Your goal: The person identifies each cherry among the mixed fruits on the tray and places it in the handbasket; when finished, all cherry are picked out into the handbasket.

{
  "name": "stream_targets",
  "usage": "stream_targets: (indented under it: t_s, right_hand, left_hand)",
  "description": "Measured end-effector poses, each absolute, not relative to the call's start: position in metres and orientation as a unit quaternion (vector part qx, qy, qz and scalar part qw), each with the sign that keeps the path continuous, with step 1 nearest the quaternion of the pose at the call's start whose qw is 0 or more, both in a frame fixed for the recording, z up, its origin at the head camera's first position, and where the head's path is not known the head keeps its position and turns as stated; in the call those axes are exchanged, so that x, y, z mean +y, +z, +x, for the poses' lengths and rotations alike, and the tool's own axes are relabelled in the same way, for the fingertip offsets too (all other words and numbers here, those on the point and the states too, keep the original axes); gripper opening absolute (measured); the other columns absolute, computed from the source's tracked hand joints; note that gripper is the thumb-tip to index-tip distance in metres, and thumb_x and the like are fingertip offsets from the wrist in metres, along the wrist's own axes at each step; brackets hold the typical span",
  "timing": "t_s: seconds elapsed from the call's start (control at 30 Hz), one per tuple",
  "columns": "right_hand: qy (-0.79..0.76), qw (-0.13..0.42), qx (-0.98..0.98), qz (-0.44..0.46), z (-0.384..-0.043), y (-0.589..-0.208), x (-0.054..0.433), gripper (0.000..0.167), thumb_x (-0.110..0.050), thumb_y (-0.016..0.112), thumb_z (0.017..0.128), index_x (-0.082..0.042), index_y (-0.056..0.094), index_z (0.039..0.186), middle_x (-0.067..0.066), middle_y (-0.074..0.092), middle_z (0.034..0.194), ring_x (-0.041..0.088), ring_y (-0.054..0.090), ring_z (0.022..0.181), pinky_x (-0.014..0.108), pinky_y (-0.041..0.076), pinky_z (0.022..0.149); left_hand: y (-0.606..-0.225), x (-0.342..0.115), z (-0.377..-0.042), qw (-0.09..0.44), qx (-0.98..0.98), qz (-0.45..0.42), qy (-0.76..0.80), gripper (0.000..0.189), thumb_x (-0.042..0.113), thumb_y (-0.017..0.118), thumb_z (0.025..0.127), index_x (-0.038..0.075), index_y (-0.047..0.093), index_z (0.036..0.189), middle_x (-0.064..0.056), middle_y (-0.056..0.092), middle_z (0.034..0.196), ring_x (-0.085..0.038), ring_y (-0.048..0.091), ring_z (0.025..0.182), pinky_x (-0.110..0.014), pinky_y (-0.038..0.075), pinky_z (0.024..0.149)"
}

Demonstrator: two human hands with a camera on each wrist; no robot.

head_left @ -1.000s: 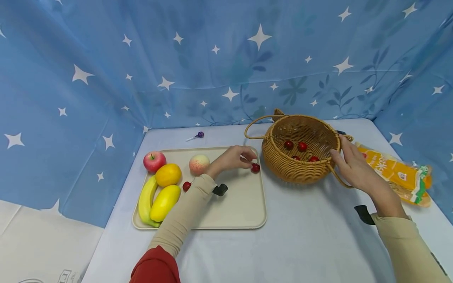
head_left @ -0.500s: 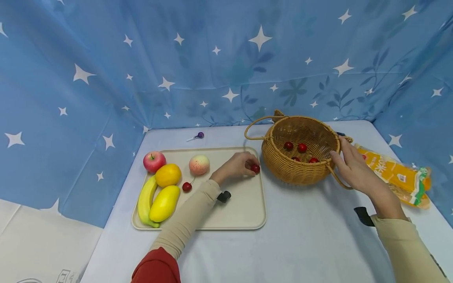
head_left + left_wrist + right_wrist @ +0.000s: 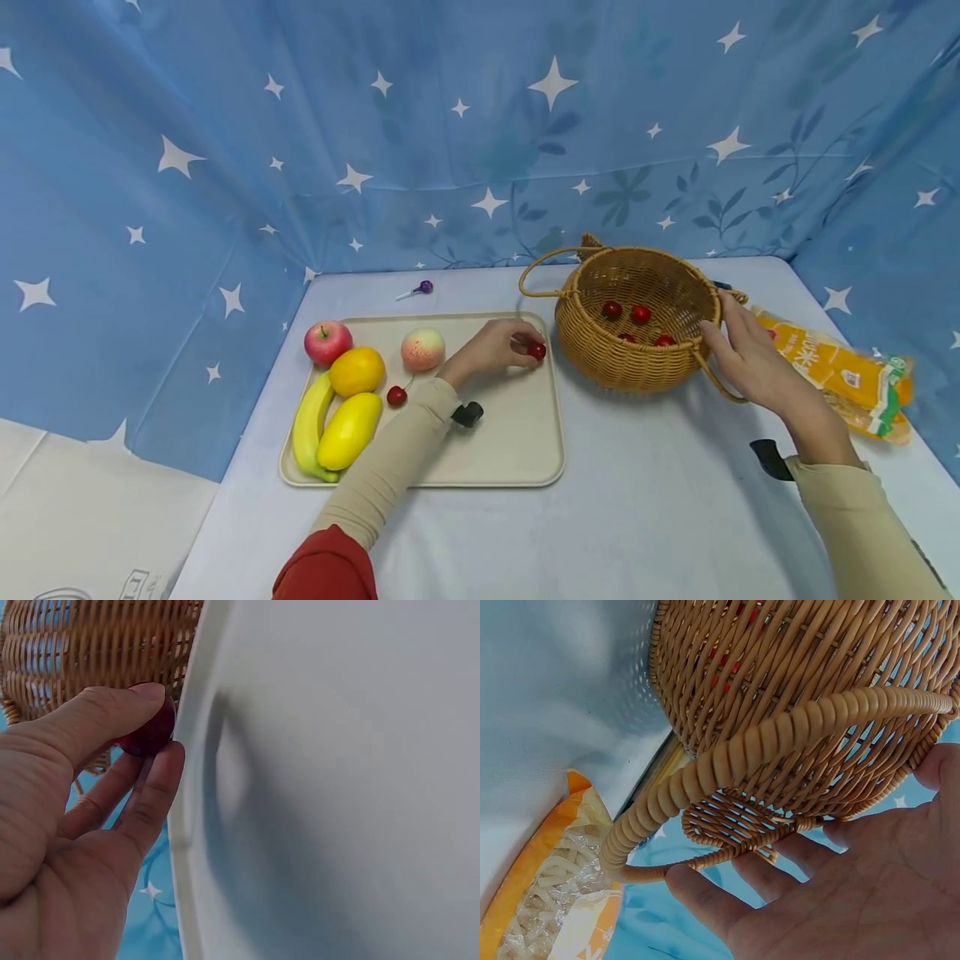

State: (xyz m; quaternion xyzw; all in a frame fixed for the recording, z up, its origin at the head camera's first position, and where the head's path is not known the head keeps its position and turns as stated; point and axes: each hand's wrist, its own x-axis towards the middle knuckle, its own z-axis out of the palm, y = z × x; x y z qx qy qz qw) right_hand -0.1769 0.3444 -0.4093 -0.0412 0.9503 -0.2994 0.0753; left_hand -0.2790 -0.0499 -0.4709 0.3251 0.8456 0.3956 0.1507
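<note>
Between thumb and fingertips my left hand [image 3: 497,348] pinches a dark red cherry [image 3: 152,733], held close over the right edge of the beige tray [image 3: 495,458]. Just right of that edge stands a wicker basket [image 3: 622,367] with several red cherries [image 3: 641,313] inside. My right hand [image 3: 753,354] rests against the basket's right side, thumb at the rim. In the right wrist view its fingers [image 3: 705,900] lie fairly straight along the rim and the looped handle [image 3: 757,750]. Another cherry [image 3: 397,396], with a stem, lies on the tray.
On the tray's left are an apple [image 3: 327,343], an orange-yellow fruit [image 3: 357,371], a mango [image 3: 349,432], a banana [image 3: 309,429] and a peach [image 3: 423,349]. A purple lollipop [image 3: 424,287] lies behind the tray. An orange food packet [image 3: 847,375] is right of the basket.
My left hand has closed its fingertips on the cherry at the tray's right edge and moved it slightly up and left. The right hand and basket have hardly moved.
</note>
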Motion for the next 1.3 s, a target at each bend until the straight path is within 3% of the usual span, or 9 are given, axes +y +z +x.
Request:
stream_targets:
  t_s: [0.4, 0.63, 1.3]
  right_hand:
    - [-0.293, 0.075, 0.952, -0.041, -0.176, -0.409, 0.344, 0.080, -0.049, 0.022, 0.118, -0.005, -0.022, 0.168, 0.037, -0.017, 0.173, 0.064, -0.004, 0.159, 0.087, 0.009, 0.120]
    - [-0.296, 0.073, 0.951, -0.043, -0.175, -0.409, 0.344, 0.080, -0.049, 0.023, 0.117, -0.006, -0.021, 0.168, 0.036, -0.017, 0.174, 0.064, -0.004, 0.159, 0.087, 0.010, 0.120]
    - [-0.293, 0.076, 0.952, -0.039, -0.176, -0.409, 0.344, 0.082, -0.054, 0.021, 0.116, -0.006, -0.021, 0.168, 0.037, -0.016, 0.173, 0.064, -0.004, 0.159, 0.088, 0.010, 0.119]
  left_hand:
    - [-0.442, -0.061, -0.279, 0.140, 0.825, 0.313, 0.449, 0.038, 0.001, 0.083, 0.091, 0.001, 0.075, 0.129, -0.017, 0.077, 0.127, -0.030, 0.077, 0.113, -0.033, 0.063, 0.100]
    - [-0.423, -0.063, -0.283, 0.146, 0.809, 0.312, 0.477, 0.036, 0.003, 0.082, 0.093, 0.002, 0.074, 0.128, -0.018, 0.076, 0.125, -0.029, 0.077, 0.114, -0.028, 0.063, 0.098]
    - [-0.379, -0.056, -0.288, 0.130, 0.809, 0.329, 0.469, 0.036, 0.010, 0.082, 0.096, 0.009, 0.074, 0.131, -0.010, 0.075, 0.124, -0.023, 0.073, 0.116, -0.030, 0.063, 0.097]
